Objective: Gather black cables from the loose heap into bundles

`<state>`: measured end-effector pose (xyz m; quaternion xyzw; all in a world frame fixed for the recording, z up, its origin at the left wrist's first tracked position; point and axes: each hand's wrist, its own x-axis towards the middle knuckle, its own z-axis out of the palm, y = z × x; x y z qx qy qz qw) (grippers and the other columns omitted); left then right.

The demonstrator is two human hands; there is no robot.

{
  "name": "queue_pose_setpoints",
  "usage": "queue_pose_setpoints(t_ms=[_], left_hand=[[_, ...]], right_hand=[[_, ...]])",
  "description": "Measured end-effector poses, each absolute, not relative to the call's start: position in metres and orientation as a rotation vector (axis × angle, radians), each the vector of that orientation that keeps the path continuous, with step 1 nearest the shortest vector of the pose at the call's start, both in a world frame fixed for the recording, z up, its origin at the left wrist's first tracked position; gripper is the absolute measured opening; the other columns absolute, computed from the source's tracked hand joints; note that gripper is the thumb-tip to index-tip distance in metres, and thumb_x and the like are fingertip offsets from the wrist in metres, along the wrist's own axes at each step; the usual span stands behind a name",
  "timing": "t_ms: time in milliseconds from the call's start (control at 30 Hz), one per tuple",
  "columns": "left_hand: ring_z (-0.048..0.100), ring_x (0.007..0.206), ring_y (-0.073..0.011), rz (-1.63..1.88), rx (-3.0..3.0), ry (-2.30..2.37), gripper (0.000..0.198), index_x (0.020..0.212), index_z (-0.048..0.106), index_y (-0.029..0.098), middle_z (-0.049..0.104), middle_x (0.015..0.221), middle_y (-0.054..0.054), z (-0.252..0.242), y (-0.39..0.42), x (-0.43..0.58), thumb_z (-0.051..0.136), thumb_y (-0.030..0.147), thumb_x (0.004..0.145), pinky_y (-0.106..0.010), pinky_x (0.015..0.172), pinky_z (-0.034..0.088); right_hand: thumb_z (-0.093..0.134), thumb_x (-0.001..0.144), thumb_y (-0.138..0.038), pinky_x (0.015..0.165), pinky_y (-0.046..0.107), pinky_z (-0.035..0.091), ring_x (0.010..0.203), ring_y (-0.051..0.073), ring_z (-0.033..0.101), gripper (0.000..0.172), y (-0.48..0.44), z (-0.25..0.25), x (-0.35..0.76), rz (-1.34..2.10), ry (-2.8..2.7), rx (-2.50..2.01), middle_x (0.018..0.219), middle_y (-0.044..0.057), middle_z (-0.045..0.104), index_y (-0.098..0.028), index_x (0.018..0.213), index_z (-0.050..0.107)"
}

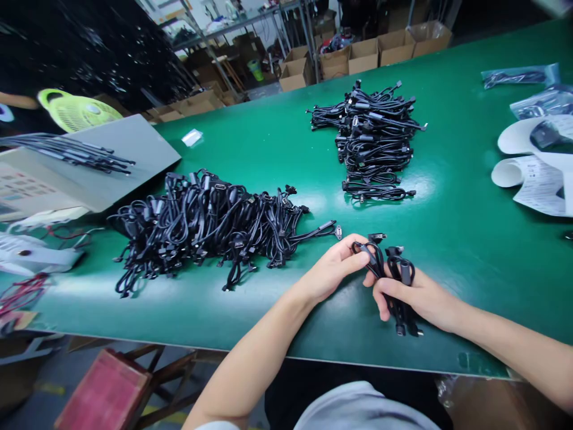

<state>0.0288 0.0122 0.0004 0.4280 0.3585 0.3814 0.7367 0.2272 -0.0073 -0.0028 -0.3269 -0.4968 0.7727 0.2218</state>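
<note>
A small bundle of black cables (394, 275) with connectors lies in my two hands just above the green table (470, 239). My right hand (416, 295) is closed round the bundle, its ends hanging out below the fingers. My left hand (333, 269) pinches the looped top of the same bundle from the left. A large loose heap of black cables (201, 227) lies to the left of my hands. A tidier stack of bundled cables (371, 140) sits further back.
A grey box (134, 155) with cables on it stands at the left. Paper rolls and sheets (532, 161) and bagged cables (519, 76) lie at the right. Cardboard boxes (362, 54) line the far edge. A red stool (102, 391) stands below the table's near edge.
</note>
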Motion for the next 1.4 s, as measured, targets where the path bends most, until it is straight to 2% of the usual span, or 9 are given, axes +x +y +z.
queue_pose_setpoints(t_ms=[167,267,500,733,833,900,1033,1200,1400], left_hand=[[0.055,0.094,-0.0147,1.016,1.249,1.053,0.032,0.12,0.058,0.026,0.061,0.106,-0.002,0.003,0.006,0.035,0.065,0.033,0.091,-0.025,0.088,0.042],[0.056,0.097,-0.0153,0.969,1.336,1.065,0.024,0.117,0.064,0.023,0.063,0.113,-0.003,0.006,0.005,0.035,0.057,0.032,0.096,-0.025,0.091,0.042],[0.056,0.088,-0.0148,0.924,1.088,1.014,0.027,0.113,0.067,0.021,0.063,0.093,-0.002,0.0,0.008,0.031,0.061,0.038,0.093,-0.026,0.088,0.043],[0.056,0.083,-0.0128,0.922,0.99,1.007,0.027,0.109,0.069,0.02,0.064,0.092,-0.002,-0.005,0.008,0.033,0.064,0.039,0.091,-0.024,0.078,0.044],[0.056,0.079,-0.0126,0.88,1.013,0.955,0.029,0.111,0.068,0.02,0.064,0.091,-0.003,-0.004,0.005,0.036,0.064,0.04,0.091,-0.022,0.069,0.044],[0.057,0.082,-0.0133,0.877,1.07,0.923,0.029,0.114,0.067,0.022,0.065,0.097,-0.004,-0.003,0.004,0.037,0.064,0.039,0.091,-0.022,0.07,0.045],[0.057,0.105,-0.0155,1.02,1.127,0.976,0.035,0.121,0.06,0.025,0.06,0.119,-0.005,-0.003,0.002,0.039,0.069,0.033,0.088,-0.025,0.089,0.047],[0.059,0.082,-0.0114,0.665,1.102,0.917,0.029,0.103,0.062,0.015,0.065,0.093,-0.003,-0.004,-0.002,0.042,0.076,0.032,0.083,-0.025,0.081,0.048],[0.061,0.072,-0.0118,0.538,1.07,0.909,0.027,0.097,0.068,0.013,0.067,0.079,-0.003,-0.004,-0.01,0.05,0.073,0.037,0.084,-0.025,0.073,0.049]], right_hand=[[0.059,0.092,-0.049,0.062,0.027,0.049,0.061,0.015,0.06,0.033,-0.012,0.006,0.226,1.944,-1.564,-1.212,0.066,0.0,0.061,-0.016,0.087,0.06],[0.06,0.091,-0.053,0.064,0.028,0.051,0.064,0.015,0.062,0.038,-0.011,0.007,0.227,2.03,-1.536,-1.191,0.071,0.003,0.064,-0.016,0.082,0.061],[0.059,0.093,-0.058,0.075,0.03,0.055,0.08,0.018,0.071,0.05,-0.009,0.001,0.229,2.406,-1.153,-0.959,0.098,0.011,0.072,-0.015,0.118,0.059],[0.058,0.095,-0.054,0.079,0.033,0.058,0.085,0.02,0.073,0.05,-0.01,0.003,0.231,2.512,-0.89,-0.909,0.102,0.014,0.073,-0.015,0.125,0.058],[0.056,0.096,-0.055,0.078,0.034,0.06,0.085,0.021,0.074,0.046,-0.008,0.0,0.231,2.528,-0.805,-0.925,0.101,0.014,0.074,-0.015,0.119,0.06],[0.065,0.092,-0.049,0.074,0.032,0.06,0.08,0.02,0.073,0.037,-0.005,-0.002,0.23,2.491,-0.79,-0.941,0.093,0.011,0.074,-0.015,0.106,0.064],[0.079,0.082,-0.035,0.069,0.026,0.059,0.073,0.016,0.071,0.027,0.007,0.002,0.229,2.192,-0.774,-0.934,0.08,0.002,0.069,-0.015,0.092,0.064],[0.073,0.088,-0.035,0.077,0.031,0.061,0.082,0.016,0.07,0.027,0.022,0.021,0.237,1.803,-0.821,-0.962,0.085,0.0,0.066,-0.02,0.107,0.061],[0.066,0.092,-0.045,0.085,0.035,0.06,0.089,0.018,0.07,0.03,0.023,0.027,0.244,1.724,-0.939,-0.945,0.094,0.0,0.065,-0.024,0.112,0.06]])
